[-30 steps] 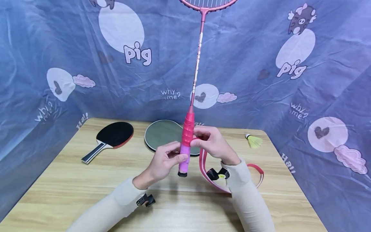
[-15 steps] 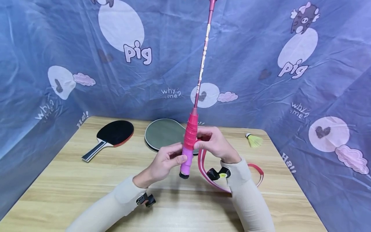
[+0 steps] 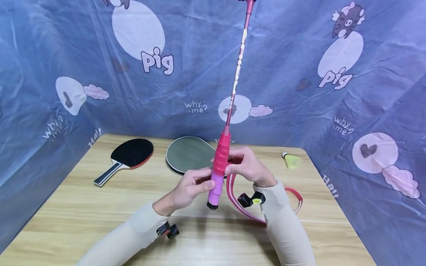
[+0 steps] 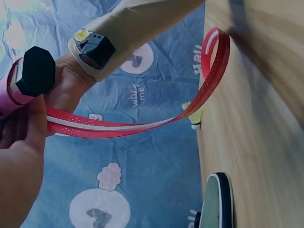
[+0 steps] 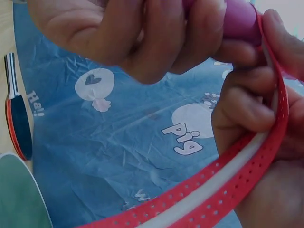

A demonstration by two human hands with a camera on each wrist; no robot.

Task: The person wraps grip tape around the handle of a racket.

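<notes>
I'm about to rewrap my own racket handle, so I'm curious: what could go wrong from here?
The red tape has a long loose loop passing the right wrist; it might twist or catch on the black wrist device.

The wrapped red section shows ridges, so uneven tension from the right hand could leave lumps.

The left hand holds the uncovered purple section, so shifting its grip could let the racket turn.
</notes>
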